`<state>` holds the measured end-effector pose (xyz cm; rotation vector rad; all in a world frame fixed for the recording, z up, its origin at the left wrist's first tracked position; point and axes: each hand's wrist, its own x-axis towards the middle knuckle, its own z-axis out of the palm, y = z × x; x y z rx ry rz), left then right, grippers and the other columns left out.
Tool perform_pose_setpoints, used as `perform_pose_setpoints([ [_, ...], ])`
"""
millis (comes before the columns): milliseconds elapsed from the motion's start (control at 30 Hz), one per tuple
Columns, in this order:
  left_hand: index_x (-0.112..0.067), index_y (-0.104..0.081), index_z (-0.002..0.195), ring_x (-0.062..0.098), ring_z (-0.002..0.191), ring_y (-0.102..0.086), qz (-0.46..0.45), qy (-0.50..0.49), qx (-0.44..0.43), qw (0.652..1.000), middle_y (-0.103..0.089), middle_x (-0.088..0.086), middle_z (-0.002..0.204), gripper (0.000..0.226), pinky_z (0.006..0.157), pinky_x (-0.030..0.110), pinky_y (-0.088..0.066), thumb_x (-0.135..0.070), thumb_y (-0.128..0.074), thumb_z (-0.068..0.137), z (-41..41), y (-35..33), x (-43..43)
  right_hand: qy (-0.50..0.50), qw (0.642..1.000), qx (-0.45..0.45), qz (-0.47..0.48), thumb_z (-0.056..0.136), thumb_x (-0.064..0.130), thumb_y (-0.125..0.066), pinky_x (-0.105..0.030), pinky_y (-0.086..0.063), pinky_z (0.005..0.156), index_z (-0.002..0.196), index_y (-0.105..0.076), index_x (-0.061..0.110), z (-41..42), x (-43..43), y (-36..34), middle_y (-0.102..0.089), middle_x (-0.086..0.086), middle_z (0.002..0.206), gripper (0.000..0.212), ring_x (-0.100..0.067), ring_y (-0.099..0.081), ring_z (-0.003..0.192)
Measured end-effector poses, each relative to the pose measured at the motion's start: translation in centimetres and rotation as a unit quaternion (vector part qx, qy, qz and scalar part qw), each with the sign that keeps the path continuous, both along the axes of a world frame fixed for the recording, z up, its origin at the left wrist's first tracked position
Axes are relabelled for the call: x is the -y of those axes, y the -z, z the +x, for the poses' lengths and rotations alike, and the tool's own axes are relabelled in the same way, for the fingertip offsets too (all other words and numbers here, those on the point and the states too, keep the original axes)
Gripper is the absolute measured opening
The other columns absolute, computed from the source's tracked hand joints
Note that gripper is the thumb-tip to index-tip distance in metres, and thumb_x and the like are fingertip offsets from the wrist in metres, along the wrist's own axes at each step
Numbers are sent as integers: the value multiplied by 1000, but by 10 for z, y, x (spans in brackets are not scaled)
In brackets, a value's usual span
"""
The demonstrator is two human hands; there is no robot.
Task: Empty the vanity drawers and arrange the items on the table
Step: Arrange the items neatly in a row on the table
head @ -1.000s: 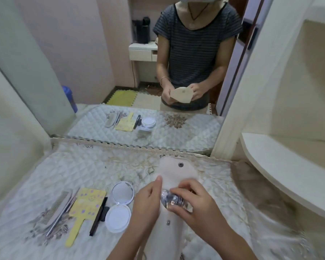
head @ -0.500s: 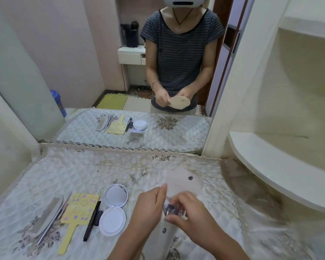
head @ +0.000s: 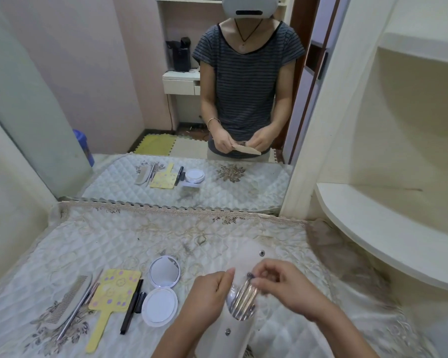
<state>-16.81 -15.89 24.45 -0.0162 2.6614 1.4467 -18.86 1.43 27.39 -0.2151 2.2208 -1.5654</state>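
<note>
Quilted cloth (head: 101,244) bears comb (head: 67,301), compact (head: 162,290); mirror (head: 114,86) behind; curved shelf (head: 373,228) right.

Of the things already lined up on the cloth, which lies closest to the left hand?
The open round compact, at the row's right end beside the black pen; the comb lies farthest.

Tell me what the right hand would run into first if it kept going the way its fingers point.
Probably the left hand. The right hand points leftward over the shiny packet both hold, and the left thumb sits just beyond its fingertips; depth between them is unclear.
</note>
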Motion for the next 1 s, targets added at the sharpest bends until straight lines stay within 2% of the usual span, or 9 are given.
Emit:
perform_pose_setpoints([
  [133, -20, -22, 50, 7, 44, -26, 10, -15, 19, 1000, -27, -7, 43, 51, 48, 22, -23, -37, -42, 94, 2, 1, 11, 119, 979, 67, -154, 85, -1, -57, -21, -55, 56, 75, -59, 9, -10, -4, -9, -54, -8, 76, 15, -9, -58, 56],
  [267, -21, -21, 50, 6, 45, -25, 30, -44, 26, 998, -26, -6, 41, 51, 48, 22, -20, -36, -42, 94, 3, 5, 9, 185, 931, 156, -273, 80, 4, -63, -31, -59, 63, 90, -60, 8, -2, 12, -1, -71, -9, 78, 11, -17, -68, 65],
  [367, -22, -23, 51, 6, 46, -25, 27, -38, 23, 999, -26, -6, 48, 50, 49, 22, -21, -35, -42, 95, 4, 7, 6, 184, 939, 167, -239, 80, 4, -65, -31, -58, 63, 90, -63, 6, 7, 25, 8, -74, -10, 77, 11, -23, -71, 70],
  [500, -23, -25, 44, 4, 41, -30, 56, -52, 34, 997, -30, -8, 37, 55, 46, 19, -25, -33, -44, 94, 7, 10, 8, 190, 944, 165, -212, 82, 4, -63, -29, -58, 59, 87, -64, 0, 3, 33, 11, -73, -10, 72, 6, -23, -71, 68],
  [667, -24, -30, 47, 8, 50, -33, 117, -135, 90, 980, -34, -10, 43, 50, 51, 21, -26, -38, -44, 93, 14, 29, 28, 318, 902, 85, -280, 87, 3, -55, -21, -58, 51, 80, -62, 3, -35, 3, -8, -71, -1, 57, 10, -11, -69, 55],
  [733, -21, -42, 54, 14, 58, -42, 135, -168, 105, 971, -45, -5, 53, 44, 60, 27, -33, -39, -42, 94, 16, 37, 37, 319, 923, 41, -210, 85, 5, -59, -21, -56, 48, 82, -62, 6, -43, -5, -7, -69, -1, 59, 5, -10, -65, 53],
  [800, -17, -37, 54, 15, 58, -38, 150, -202, 111, 961, -41, -3, 52, 45, 59, 30, -30, -37, -41, 95, 19, 37, 40, 285, 954, 33, -85, 83, 5, -63, -26, -53, 50, 83, -60, 7, -41, -4, 14, -64, -6, 66, 4, -15, -61, 56],
  [867, -19, -29, 54, 14, 55, -32, 153, -206, 127, 958, -33, -6, 49, 46, 55, 30, -25, -38, -40, 94, 24, 40, 43, 233, 969, 85, -7, 81, 5, -65, -34, -51, 59, 76, -58, 9, -28, 4, 51, -60, -9, 69, 9, -21, -58, 61],
  [1000, -17, -45, 67, 15, 67, -43, 145, -210, 190, 948, -49, 3, 70, 44, 63, 28, -33, -51, -30, 92, 35, 52, 50, 193, 968, 148, 68, 77, 11, -70, -31, -37, 56, 61, -53, 14, -6, 19, 108, -47, -3, 58, 24, -18, -46, 55],
])
